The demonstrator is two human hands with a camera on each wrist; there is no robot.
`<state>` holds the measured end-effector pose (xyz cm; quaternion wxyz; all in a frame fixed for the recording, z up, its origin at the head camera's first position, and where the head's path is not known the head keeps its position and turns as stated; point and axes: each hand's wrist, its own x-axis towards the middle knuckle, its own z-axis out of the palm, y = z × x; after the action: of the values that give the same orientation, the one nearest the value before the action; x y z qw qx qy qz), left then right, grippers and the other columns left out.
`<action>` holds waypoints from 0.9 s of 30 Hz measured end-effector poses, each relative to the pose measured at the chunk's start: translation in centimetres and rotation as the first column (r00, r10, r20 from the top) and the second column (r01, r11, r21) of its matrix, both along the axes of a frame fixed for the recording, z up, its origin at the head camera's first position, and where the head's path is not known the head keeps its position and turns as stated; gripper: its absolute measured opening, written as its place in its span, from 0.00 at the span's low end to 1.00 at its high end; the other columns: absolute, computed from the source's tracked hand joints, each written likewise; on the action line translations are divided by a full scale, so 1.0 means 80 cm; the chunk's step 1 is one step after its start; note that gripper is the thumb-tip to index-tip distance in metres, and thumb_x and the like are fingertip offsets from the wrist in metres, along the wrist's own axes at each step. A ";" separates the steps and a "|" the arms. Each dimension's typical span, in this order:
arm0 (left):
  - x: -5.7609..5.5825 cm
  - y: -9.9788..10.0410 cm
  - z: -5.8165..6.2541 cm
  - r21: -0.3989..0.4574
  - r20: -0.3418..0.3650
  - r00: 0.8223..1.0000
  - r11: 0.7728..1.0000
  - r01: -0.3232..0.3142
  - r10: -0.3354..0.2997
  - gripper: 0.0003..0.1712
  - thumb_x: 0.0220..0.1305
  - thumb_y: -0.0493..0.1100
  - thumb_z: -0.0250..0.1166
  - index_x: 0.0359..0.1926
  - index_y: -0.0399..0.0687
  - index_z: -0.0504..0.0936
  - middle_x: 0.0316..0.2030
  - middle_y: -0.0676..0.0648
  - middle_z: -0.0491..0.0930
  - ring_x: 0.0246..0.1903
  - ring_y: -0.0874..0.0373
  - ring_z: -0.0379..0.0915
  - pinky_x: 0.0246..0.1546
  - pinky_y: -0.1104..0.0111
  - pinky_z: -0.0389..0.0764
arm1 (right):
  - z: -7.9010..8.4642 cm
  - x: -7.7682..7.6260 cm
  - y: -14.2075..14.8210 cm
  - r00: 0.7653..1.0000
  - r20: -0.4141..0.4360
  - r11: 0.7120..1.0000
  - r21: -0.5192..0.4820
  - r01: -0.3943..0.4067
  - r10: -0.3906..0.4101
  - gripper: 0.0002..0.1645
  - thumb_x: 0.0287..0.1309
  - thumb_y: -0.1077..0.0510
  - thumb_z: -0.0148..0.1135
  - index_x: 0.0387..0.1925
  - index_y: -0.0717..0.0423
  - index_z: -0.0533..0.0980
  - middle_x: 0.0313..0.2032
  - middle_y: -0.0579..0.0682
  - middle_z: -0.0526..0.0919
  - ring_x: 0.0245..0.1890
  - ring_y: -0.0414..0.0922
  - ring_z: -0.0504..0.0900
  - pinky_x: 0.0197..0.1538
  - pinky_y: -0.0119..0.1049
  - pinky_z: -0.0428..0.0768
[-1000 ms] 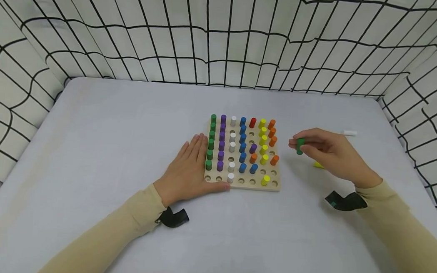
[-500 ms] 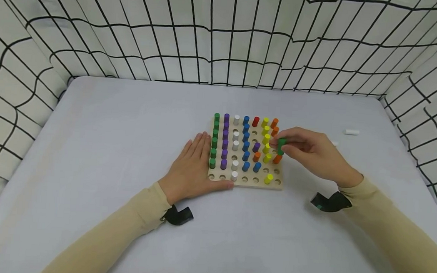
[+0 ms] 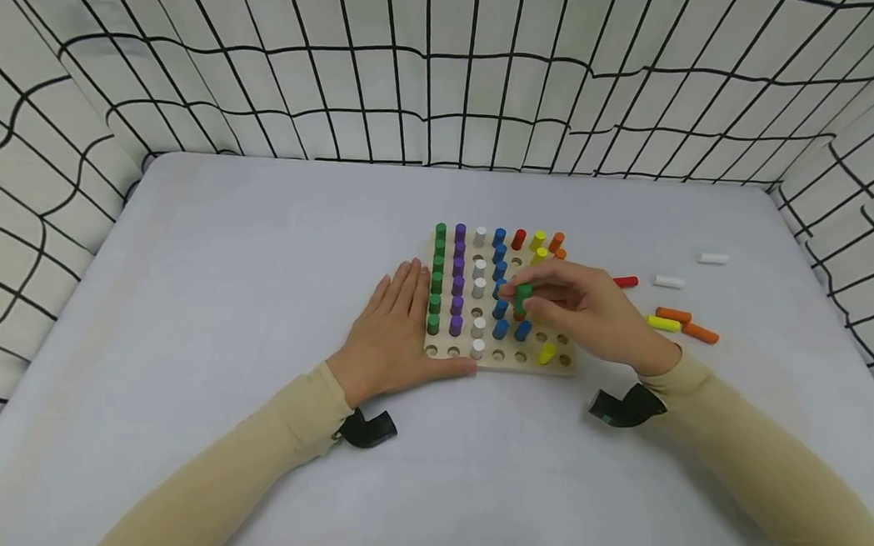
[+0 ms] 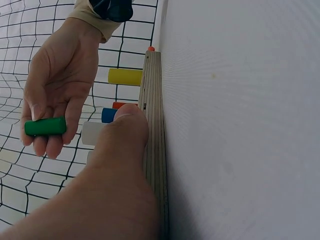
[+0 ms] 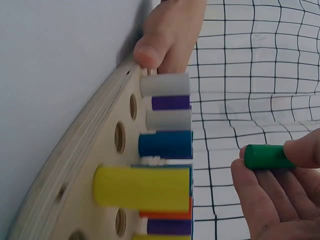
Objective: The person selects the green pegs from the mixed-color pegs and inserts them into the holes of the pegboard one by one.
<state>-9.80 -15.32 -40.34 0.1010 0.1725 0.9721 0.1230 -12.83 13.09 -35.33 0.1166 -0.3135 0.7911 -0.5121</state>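
A wooden pegboard [image 3: 464, 360] holds columns of coloured pegs: green, purple, white, blue, then mixed colours. My left hand [image 3: 388, 337] lies flat along its left side, fingers straight, thumb against the near edge. In the left wrist view that thumb [image 4: 131, 120] presses the board's edge. My right hand [image 3: 592, 316] is above the right half of the board, pinching a green peg [image 3: 523, 299] between thumb and fingers. The right wrist view shows this green peg [image 5: 270, 157] apart from the board, above the standing pegs. Some pegs on the right are hidden behind the right hand.
Loose pegs lie on the white table [image 3: 259, 237] right of the board: white pegs [image 3: 712, 259], a red peg [image 3: 627, 281], a yellow peg [image 3: 663, 323] and orange pegs [image 3: 700, 333]. A black wire grid [image 3: 449, 82] stands along the back and sides.
My right hand has moved left with the green peg, from beside the board to above its right half. Loose pegs behind that hand have come into view. The left hand keeps its place against the board.
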 end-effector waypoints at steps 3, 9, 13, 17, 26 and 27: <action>0.000 0.000 -0.001 0.004 -0.006 1.000 1.000 -0.003 0.003 0.80 0.51 0.90 0.53 0.82 0.37 0.36 0.84 0.38 0.34 0.85 0.44 0.27 0.85 0.48 0.39 | 0.000 0.000 -0.009 1.000 -0.009 1.000 -0.019 -0.022 0.022 0.17 0.71 0.67 0.61 0.58 0.57 0.79 0.55 0.56 0.86 0.52 0.44 0.88 0.56 0.27 0.86; 0.000 -0.001 0.002 -0.002 0.003 1.000 1.000 -0.001 0.001 0.80 0.51 0.90 0.52 0.82 0.37 0.35 0.84 0.38 0.33 0.85 0.44 0.26 0.85 0.49 0.38 | -0.001 0.002 -0.026 0.998 -0.018 0.997 -0.044 -0.067 0.066 0.18 0.68 0.70 0.62 0.57 0.60 0.79 0.55 0.57 0.87 0.54 0.39 0.87 0.57 0.28 0.86; 0.000 0.000 0.003 -0.012 0.001 1.000 1.000 0.001 -0.001 0.81 0.51 0.91 0.52 0.82 0.37 0.36 0.84 0.38 0.33 0.85 0.44 0.27 0.85 0.49 0.38 | -0.004 0.002 -0.037 0.997 0.006 0.995 -0.059 -0.079 0.079 0.19 0.67 0.71 0.62 0.58 0.61 0.77 0.54 0.57 0.86 0.53 0.38 0.87 0.58 0.29 0.85; 0.000 -0.001 0.002 -0.006 -0.006 1.000 1.000 -0.001 0.001 0.81 0.51 0.91 0.53 0.82 0.37 0.36 0.84 0.38 0.34 0.85 0.45 0.27 0.85 0.49 0.39 | -0.004 0.002 -0.046 0.995 0.033 0.994 -0.059 -0.088 0.090 0.23 0.67 0.71 0.63 0.62 0.64 0.74 0.54 0.58 0.87 0.54 0.40 0.88 0.58 0.29 0.85; 0.001 -0.002 0.001 0.005 -0.031 0.999 1.000 0.013 -0.013 0.79 0.52 0.90 0.53 0.82 0.36 0.39 0.84 0.37 0.36 0.85 0.44 0.30 0.85 0.48 0.41 | -0.006 0.004 -0.065 0.991 0.038 0.989 -0.076 -0.127 0.130 0.18 0.68 0.69 0.62 0.57 0.61 0.81 0.52 0.56 0.89 0.51 0.48 0.89 0.56 0.32 0.87; 0.001 -0.002 0.001 0.006 -0.034 0.999 1.000 0.014 -0.014 0.79 0.52 0.90 0.53 0.82 0.35 0.39 0.84 0.37 0.37 0.85 0.44 0.30 0.85 0.48 0.41 | -0.006 0.005 -0.067 0.990 0.050 0.989 -0.076 -0.126 0.130 0.18 0.68 0.69 0.62 0.57 0.61 0.81 0.52 0.56 0.89 0.51 0.47 0.89 0.56 0.32 0.87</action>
<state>-9.72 -15.49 -40.26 0.0849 0.1818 0.9720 0.1226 -12.45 7.75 -35.81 0.1596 -0.3534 0.7468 -0.5402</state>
